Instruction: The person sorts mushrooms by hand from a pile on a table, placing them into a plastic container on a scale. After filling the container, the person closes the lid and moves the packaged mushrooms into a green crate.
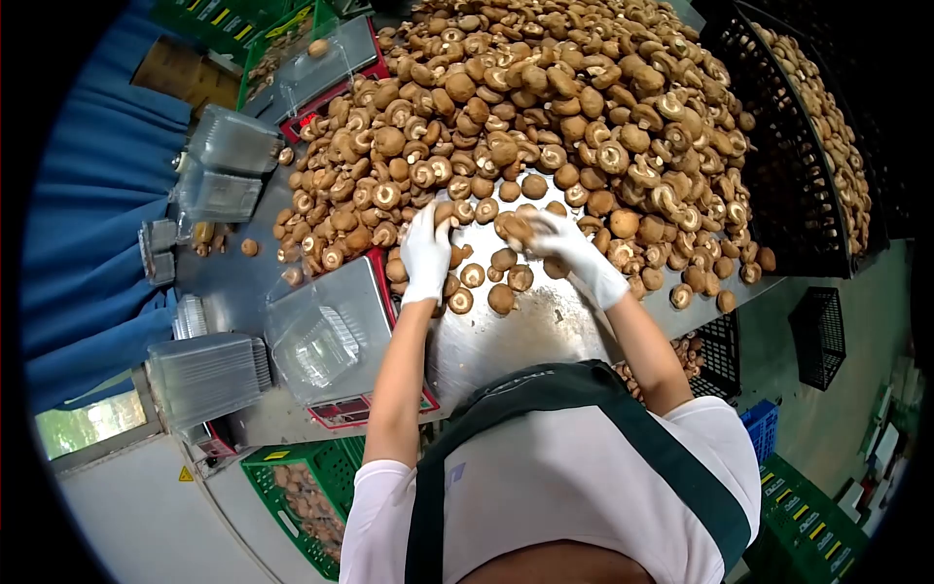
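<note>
Mid-frame, my left hand and right hand each curl around brown round-capped mushrooms; light pressure should avoid bruising.

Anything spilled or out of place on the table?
A few stray mushrooms lie apart from the pile, left on the table by the clear boxes; one mushroom sits atop another clear box farther back. Nothing looks damaged.

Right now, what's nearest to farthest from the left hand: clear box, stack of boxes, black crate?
1. Clear box, on the scale beside the left hand.
2. Stack of boxes, lower left.
3. Black crate, far right.
</note>
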A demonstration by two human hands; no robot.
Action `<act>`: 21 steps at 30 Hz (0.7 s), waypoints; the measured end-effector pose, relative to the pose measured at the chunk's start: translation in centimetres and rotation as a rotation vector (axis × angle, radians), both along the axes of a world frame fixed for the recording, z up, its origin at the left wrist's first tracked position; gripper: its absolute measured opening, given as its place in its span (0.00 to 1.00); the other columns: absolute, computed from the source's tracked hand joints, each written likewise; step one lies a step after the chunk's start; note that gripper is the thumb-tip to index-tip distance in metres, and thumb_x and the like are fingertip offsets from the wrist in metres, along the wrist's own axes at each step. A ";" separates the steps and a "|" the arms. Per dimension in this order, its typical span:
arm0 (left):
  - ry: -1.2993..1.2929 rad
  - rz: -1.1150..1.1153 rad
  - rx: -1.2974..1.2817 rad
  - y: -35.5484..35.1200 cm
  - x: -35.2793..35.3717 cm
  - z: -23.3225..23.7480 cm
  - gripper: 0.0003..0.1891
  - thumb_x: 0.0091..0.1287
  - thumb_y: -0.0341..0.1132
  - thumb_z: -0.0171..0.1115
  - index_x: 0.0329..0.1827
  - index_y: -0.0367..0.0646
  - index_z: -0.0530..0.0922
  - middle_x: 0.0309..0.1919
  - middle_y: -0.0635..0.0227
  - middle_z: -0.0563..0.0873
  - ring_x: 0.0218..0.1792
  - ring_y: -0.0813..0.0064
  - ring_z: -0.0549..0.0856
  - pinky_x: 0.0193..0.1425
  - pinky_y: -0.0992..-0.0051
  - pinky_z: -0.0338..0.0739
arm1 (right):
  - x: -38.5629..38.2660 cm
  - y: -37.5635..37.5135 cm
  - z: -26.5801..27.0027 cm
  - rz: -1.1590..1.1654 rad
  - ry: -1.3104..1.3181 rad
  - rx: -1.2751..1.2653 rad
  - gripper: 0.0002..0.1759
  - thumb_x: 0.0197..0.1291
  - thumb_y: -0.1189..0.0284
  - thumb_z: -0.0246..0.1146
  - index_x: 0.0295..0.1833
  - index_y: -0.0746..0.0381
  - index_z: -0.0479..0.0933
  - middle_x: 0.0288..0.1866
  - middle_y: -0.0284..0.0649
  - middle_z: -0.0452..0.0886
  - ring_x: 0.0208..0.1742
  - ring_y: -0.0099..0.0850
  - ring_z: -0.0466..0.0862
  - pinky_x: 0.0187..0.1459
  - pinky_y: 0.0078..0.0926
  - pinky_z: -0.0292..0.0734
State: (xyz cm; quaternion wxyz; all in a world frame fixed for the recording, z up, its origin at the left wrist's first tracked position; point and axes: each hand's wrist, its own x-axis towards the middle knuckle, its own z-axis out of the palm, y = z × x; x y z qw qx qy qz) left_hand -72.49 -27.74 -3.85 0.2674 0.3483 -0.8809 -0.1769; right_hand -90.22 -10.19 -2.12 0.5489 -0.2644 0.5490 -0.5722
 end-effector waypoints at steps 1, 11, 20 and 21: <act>0.103 0.013 0.085 1.6 0.7 0.7 0.17 0.61 0.33 0.61 0.54 0.43 0.76 0.47 0.61 0.83 0.47 0.59 0.82 0.51 0.65 0.75 | 0.5 2.5 -0.1 0.010 -0.242 -0.092 0.37 0.51 0.64 0.67 0.66 0.67 0.65 0.55 0.44 0.78 0.49 0.27 0.81 0.46 0.20 0.75; -0.110 -0.559 0.468 16.6 5.1 0.6 0.29 0.52 0.38 0.71 0.58 0.40 0.74 0.52 0.54 0.80 0.53 0.56 0.78 0.58 0.65 0.71 | 6.1 12.4 -2.2 0.127 -0.339 0.144 0.20 0.61 0.67 0.63 0.56 0.66 0.76 0.40 0.35 0.82 0.36 0.24 0.80 0.38 0.18 0.75; -0.138 0.052 0.316 8.4 8.3 1.4 0.30 0.55 0.40 0.68 0.61 0.39 0.73 0.63 0.52 0.72 0.65 0.55 0.69 0.70 0.63 0.62 | -2.2 24.0 3.0 0.505 0.583 0.491 0.26 0.47 0.62 0.72 0.52 0.60 0.80 0.48 0.41 0.84 0.47 0.30 0.83 0.53 0.27 0.75; -0.121 0.081 0.291 7.4 8.8 0.7 0.31 0.56 0.41 0.67 0.63 0.42 0.71 0.64 0.52 0.70 0.65 0.54 0.68 0.70 0.63 0.62 | -2.1 23.7 5.1 0.437 0.569 0.676 0.26 0.47 0.62 0.72 0.52 0.61 0.80 0.47 0.41 0.84 0.46 0.29 0.83 0.52 0.26 0.76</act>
